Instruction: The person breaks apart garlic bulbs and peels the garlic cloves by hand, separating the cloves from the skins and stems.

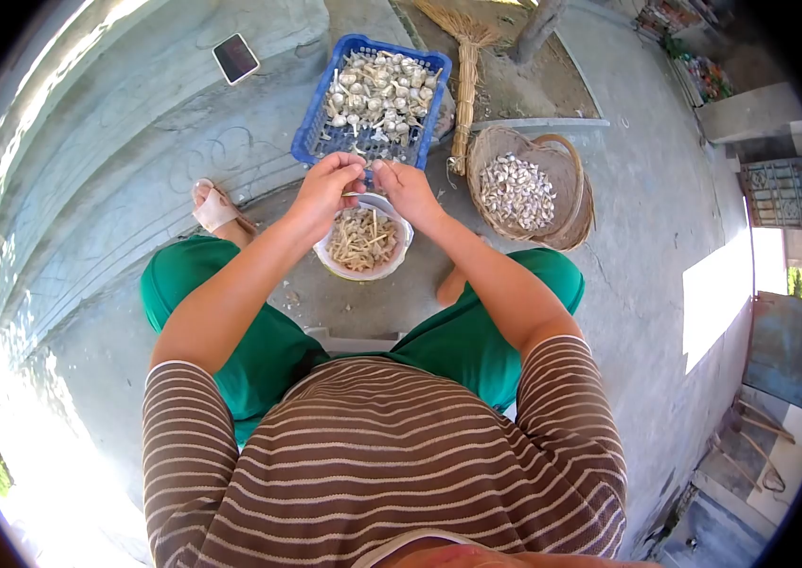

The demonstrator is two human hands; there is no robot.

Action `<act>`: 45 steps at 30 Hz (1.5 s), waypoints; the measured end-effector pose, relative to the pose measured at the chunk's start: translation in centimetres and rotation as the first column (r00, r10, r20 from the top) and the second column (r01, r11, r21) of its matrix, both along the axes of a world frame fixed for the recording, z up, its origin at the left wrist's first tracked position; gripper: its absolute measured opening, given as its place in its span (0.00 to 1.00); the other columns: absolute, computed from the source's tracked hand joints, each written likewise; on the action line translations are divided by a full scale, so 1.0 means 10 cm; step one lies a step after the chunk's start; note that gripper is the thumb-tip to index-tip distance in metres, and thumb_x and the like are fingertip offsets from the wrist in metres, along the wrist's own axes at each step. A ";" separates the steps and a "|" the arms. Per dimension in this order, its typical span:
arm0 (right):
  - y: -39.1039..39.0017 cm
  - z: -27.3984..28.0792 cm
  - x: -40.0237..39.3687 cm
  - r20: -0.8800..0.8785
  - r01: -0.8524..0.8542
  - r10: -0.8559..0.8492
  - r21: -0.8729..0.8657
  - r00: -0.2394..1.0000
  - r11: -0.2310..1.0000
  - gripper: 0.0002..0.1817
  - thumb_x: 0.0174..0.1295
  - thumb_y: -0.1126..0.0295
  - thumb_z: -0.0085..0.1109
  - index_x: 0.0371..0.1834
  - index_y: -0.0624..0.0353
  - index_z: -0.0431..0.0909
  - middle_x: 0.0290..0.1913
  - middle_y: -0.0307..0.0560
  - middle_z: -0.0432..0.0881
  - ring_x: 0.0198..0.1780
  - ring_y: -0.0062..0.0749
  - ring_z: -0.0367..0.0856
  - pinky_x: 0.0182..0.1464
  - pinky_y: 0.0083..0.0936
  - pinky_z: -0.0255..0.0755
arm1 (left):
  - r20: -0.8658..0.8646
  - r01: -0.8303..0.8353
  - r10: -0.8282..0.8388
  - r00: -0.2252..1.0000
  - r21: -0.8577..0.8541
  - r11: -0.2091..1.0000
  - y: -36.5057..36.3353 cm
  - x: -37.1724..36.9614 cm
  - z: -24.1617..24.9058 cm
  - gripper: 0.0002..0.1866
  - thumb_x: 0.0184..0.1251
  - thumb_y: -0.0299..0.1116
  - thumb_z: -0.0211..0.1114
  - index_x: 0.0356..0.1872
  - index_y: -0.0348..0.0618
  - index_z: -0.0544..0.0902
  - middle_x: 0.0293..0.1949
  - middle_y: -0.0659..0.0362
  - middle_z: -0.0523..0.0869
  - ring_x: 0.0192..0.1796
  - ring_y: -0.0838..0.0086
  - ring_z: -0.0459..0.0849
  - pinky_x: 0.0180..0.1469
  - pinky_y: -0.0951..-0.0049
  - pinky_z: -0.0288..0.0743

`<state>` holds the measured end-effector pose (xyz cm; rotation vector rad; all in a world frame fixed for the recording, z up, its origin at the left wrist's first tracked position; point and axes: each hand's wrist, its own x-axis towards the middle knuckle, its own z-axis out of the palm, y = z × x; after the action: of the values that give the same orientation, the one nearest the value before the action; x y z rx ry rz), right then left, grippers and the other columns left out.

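My left hand (333,189) and my right hand (403,189) meet, fingertips nearly touching, just above a white bucket (405,237). Both have their fingers curled in a pinch. Whatever lies between the fingertips is too small and covered to make out. Dry garlic stalks and skins (361,241) fill the bucket below. Right beyond my hands stands a blue plastic crate (307,133) holding many whole garlic bulbs (382,90). To the right, a round wicker basket (567,180) with a handle contains loose garlic cloves (516,192).
A straw broom (466,85) lies beside the crate, near a post (539,33). On the concrete step at the left rests a phone (235,59). My knees in green trousers (188,284) flank the bucket. Tools (751,445) are at the far right.
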<state>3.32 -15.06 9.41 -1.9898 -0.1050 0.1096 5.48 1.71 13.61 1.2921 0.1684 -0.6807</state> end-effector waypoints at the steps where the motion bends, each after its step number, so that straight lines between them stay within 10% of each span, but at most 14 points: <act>1: 0.00 0.06 0.00 -0.069 0.018 -0.018 0.001 0.997 1.000 0.17 0.69 0.58 0.43 0.38 0.61 0.75 0.27 0.51 0.79 0.27 0.35 0.77 0.32 0.31 0.72 | 0.006 -0.005 0.005 1.000 0.001 1.000 0.00 -0.02 0.02 0.06 0.65 0.32 0.56 0.42 0.46 0.76 0.35 0.66 0.77 0.35 0.81 0.75 0.36 0.77 0.70; 4: 0.05 0.10 -0.06 -0.354 0.120 0.082 0.512 0.932 0.851 0.15 0.70 0.58 0.45 0.41 0.59 0.76 0.33 0.39 0.78 0.30 0.21 0.74 0.29 0.24 0.70 | -0.001 -0.023 0.023 1.000 -0.002 1.000 0.04 -0.07 0.06 0.06 0.66 0.32 0.56 0.42 0.48 0.75 0.35 0.67 0.76 0.37 0.80 0.75 0.39 0.74 0.70; 10: 0.11 0.22 -0.17 -0.356 0.157 0.141 0.687 0.924 0.709 0.12 0.66 0.66 0.53 0.48 0.60 0.77 0.46 0.36 0.77 0.34 0.18 0.72 0.34 0.17 0.67 | -0.189 -0.202 0.175 0.966 -0.133 0.970 0.10 -0.36 -0.14 0.09 0.66 0.30 0.58 0.45 0.45 0.72 0.37 0.62 0.76 0.40 0.74 0.76 0.43 0.70 0.75; 18: 0.14 0.31 -0.13 -0.220 0.110 0.012 0.533 0.975 0.839 0.12 0.63 0.67 0.57 0.43 0.63 0.82 0.35 0.35 0.76 0.39 0.20 0.74 0.41 0.16 0.68 | -0.076 -0.196 0.181 0.981 -0.308 0.931 -0.04 -0.32 -0.24 0.12 0.68 0.30 0.57 0.48 0.38 0.70 0.42 0.57 0.78 0.42 0.71 0.79 0.49 0.70 0.76; 20: 0.16 0.27 -0.09 0.043 -0.024 0.013 0.265 0.999 0.964 0.09 0.62 0.69 0.58 0.40 0.61 0.83 0.32 0.35 0.77 0.35 0.18 0.74 0.38 0.16 0.69 | -0.029 -0.191 0.192 0.981 -0.305 0.933 -0.05 -0.32 -0.19 0.12 0.67 0.29 0.57 0.49 0.36 0.71 0.40 0.57 0.78 0.41 0.72 0.79 0.48 0.72 0.76; 32: 0.17 0.36 -0.02 -0.124 -0.014 0.084 0.478 0.989 0.878 0.08 0.61 0.71 0.59 0.40 0.61 0.81 0.28 0.38 0.80 0.26 0.13 0.74 0.25 0.10 0.64 | -0.081 -0.173 0.153 0.985 -0.451 0.875 0.06 -0.28 -0.20 0.10 0.71 0.36 0.53 0.40 0.38 0.74 0.29 0.58 0.79 0.24 0.82 0.69 0.25 0.81 0.64; 45: 0.13 0.26 -0.12 -0.115 0.109 -0.063 0.457 0.991 0.883 0.05 0.56 0.74 0.60 0.30 0.64 0.75 0.25 0.35 0.78 0.24 0.13 0.74 0.24 0.14 0.69 | 0.039 -0.156 0.178 0.983 -0.333 0.930 -0.05 -0.34 -0.22 0.10 0.71 0.36 0.54 0.36 0.39 0.72 0.27 0.63 0.72 0.25 0.82 0.67 0.25 0.79 0.64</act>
<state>2.08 -13.77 12.01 -1.5039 0.0209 0.1122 2.04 1.24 11.41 0.9649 0.1019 -0.4931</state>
